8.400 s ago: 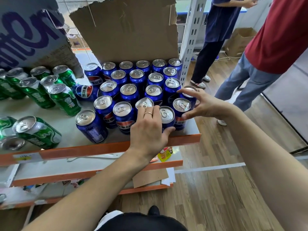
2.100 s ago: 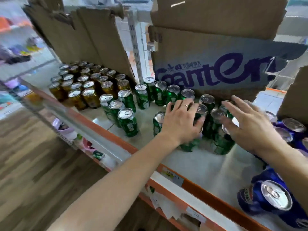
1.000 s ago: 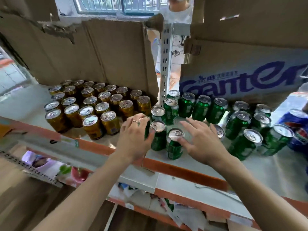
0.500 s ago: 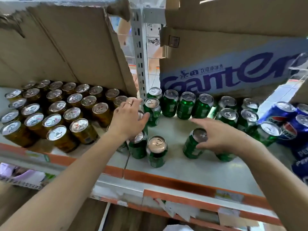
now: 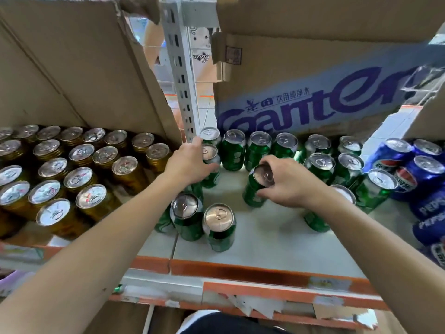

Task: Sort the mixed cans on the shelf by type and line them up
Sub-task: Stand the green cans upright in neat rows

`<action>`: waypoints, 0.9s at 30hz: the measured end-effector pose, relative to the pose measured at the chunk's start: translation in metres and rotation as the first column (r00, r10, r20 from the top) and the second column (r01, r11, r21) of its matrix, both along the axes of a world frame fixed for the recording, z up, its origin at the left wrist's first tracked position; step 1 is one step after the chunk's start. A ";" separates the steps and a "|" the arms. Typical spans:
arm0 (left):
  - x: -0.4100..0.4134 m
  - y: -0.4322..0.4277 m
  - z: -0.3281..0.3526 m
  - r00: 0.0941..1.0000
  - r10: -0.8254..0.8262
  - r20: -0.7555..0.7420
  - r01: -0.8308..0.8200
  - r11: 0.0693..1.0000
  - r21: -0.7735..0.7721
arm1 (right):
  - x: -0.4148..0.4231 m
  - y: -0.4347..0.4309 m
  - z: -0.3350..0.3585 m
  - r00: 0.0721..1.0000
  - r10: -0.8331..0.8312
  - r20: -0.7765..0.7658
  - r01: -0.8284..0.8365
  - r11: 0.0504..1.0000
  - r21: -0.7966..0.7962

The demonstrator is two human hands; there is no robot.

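Green cans fill the middle of the white shelf [image 5: 269,239]. My right hand [image 5: 287,183] grips one green can [image 5: 252,191] round its top, tilted, just in front of the back row of green cans [image 5: 257,148]. My left hand [image 5: 189,165] wraps the side of another green can [image 5: 210,165] at the row's left end, next to the shelf post. Two green cans [image 5: 186,213] [image 5: 219,226] stand upright near the front edge. Gold cans [image 5: 79,165] stand in rows on the left. Blue Pepsi cans [image 5: 407,165] are on the right.
A perforated metal post [image 5: 180,68] rises behind my left hand. Cardboard sheets [image 5: 77,68] and a printed box [image 5: 313,97] wall off the back. The orange shelf lip [image 5: 240,271] runs along the front, with lower shelves below.
My right hand has closed round a green can and brought it up toward the back row. My left hand moved back to the can by the post. The camera view shifted slightly.
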State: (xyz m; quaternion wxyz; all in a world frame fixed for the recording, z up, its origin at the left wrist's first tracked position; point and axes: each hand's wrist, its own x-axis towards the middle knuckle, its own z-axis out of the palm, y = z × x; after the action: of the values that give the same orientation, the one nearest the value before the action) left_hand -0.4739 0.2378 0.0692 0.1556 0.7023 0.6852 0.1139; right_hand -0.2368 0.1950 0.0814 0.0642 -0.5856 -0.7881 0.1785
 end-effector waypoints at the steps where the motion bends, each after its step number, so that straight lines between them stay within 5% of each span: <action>1: 0.000 0.003 0.001 1.000 -0.004 -0.001 0.004 1.000 -0.002 | -0.007 0.007 0.001 1.000 -0.010 -0.019 0.010 1.000 0.015; 15: -0.013 0.012 -0.004 0.995 -0.066 0.077 0.064 0.998 0.028 | -0.069 0.055 -0.008 1.000 -0.012 0.012 0.011 0.999 0.051; 19: -0.013 0.009 -0.008 0.984 -0.036 0.174 0.026 0.998 0.061 | -0.033 0.036 -0.003 0.989 -0.147 -0.006 0.146 0.980 0.133; 23: -0.013 0.008 -0.010 0.981 -0.015 0.196 0.002 0.998 0.064 | 0.033 0.014 0.008 0.806 -0.576 0.134 0.507 0.790 0.343; 27: -0.013 0.009 -0.010 0.984 -0.010 0.179 -0.001 0.998 0.058 | 0.062 0.012 0.001 0.709 -0.595 0.378 0.567 0.800 0.194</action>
State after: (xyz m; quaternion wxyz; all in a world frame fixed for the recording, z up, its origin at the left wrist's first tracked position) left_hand -0.4872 0.2469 0.0591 0.1967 0.6949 0.6633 0.1961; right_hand -0.1749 0.2074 0.0823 -0.0358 -0.8253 -0.5636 -0.0066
